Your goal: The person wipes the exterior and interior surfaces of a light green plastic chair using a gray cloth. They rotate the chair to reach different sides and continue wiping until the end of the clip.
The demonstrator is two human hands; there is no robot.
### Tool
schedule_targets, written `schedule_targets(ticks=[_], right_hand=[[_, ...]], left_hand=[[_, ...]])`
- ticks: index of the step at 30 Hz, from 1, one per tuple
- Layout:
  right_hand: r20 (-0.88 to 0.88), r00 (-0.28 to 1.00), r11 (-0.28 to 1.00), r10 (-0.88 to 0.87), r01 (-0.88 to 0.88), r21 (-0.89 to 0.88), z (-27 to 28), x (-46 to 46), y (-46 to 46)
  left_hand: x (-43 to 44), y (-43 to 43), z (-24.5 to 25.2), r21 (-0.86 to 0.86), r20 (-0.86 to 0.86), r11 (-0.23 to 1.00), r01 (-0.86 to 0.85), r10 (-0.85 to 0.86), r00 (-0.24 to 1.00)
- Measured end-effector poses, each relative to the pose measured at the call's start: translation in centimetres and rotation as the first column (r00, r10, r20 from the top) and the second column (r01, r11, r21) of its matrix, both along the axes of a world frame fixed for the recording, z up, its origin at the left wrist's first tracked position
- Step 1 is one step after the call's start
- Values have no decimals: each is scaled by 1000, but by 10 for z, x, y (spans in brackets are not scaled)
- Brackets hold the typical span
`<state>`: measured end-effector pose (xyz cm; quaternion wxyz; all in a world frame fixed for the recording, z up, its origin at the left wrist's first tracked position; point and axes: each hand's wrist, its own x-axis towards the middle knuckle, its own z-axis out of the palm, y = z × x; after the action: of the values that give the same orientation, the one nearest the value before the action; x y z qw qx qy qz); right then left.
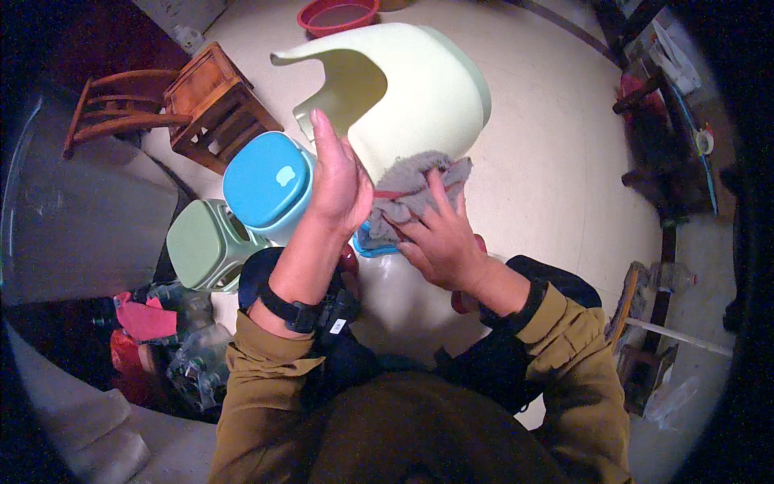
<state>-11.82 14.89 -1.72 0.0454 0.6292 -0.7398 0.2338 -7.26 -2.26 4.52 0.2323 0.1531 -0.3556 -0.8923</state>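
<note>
A pale green plastic stool (417,91) lies on its side in front of me, its cut-out leg edge facing left. My right hand (444,242) presses a grey cloth (423,181) with a red edge against the near side of the stool. Beside the cloth, my left hand (341,181) is raised with its thumb pointing up, near the stool's near left leg; its contact with the stool cannot be told. Under the cloth, part of a blue-rimmed object (378,251) shows, mostly hidden.
A stool with a blue top (266,178) and a green stool (196,245) stand to the left, with a wooden chair (205,85) behind them. A red basin (337,15) sits on the floor at the top. Plastic bottles and bags (199,363) lie at the lower left.
</note>
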Motion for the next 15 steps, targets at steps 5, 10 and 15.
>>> schedule_targets(ticks=[5,10,15], right_hand=[[-91,996,993,-19,8,-118,22,-3,-25],[-102,992,988,-68,52,-148,42,-10,-57],[-133,952,942,-275,239,-234,54,-32,-82]], left_hand=[[16,-10,1,-119,106,983,141,-129,986],[24,-14,0,-38,38,993,108,-106,994],[29,-11,-2,-93,36,974,206,-203,979]])
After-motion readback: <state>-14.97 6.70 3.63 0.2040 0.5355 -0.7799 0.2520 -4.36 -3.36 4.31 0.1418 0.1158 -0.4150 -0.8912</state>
